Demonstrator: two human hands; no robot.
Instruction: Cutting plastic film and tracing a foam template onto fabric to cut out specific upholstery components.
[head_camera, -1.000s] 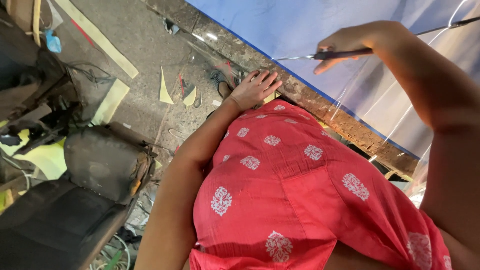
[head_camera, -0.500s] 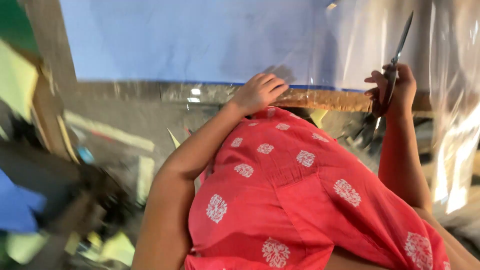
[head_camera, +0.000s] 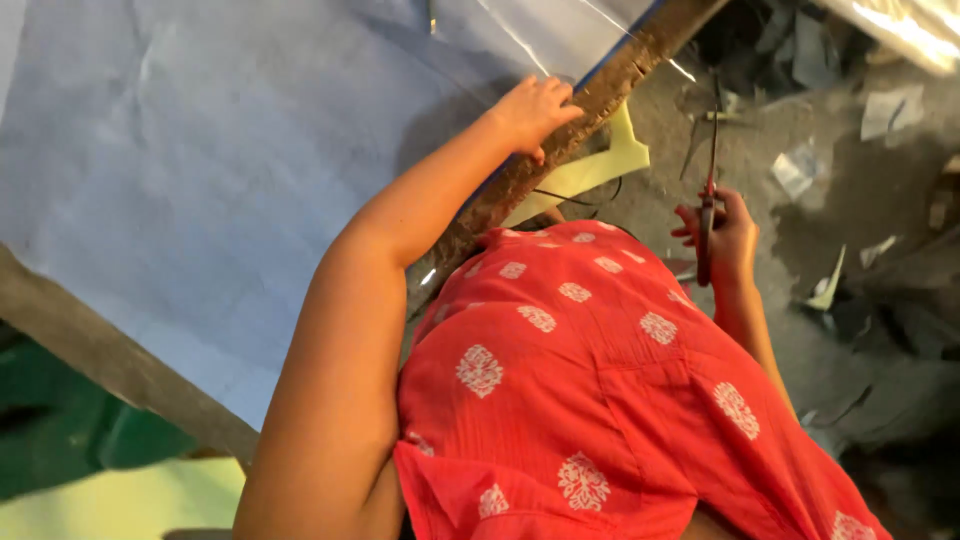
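Observation:
My left hand (head_camera: 535, 108) rests on the rough wooden edge (head_camera: 585, 105) of a table, fingers curled over it beside the pale blue sheet (head_camera: 200, 160) that covers the top. My right hand (head_camera: 725, 235) hangs lower, out past my red patterned top (head_camera: 600, 390), and grips a pair of long dark scissors (head_camera: 708, 190) by the handles, blades pointing away from me towards the floor. The blades look closed.
A yellow foam piece (head_camera: 590, 170) lies under the table edge. Scraps of paper and foam (head_camera: 800, 170) litter the grey floor at the right. A clear plastic film (head_camera: 900, 20) shows at the top right. A green and yellow surface (head_camera: 110, 470) sits at the lower left.
The view has swung round. My right hand with the scissors has come down from the sheet to beside my body. My left hand stays on the table edge.

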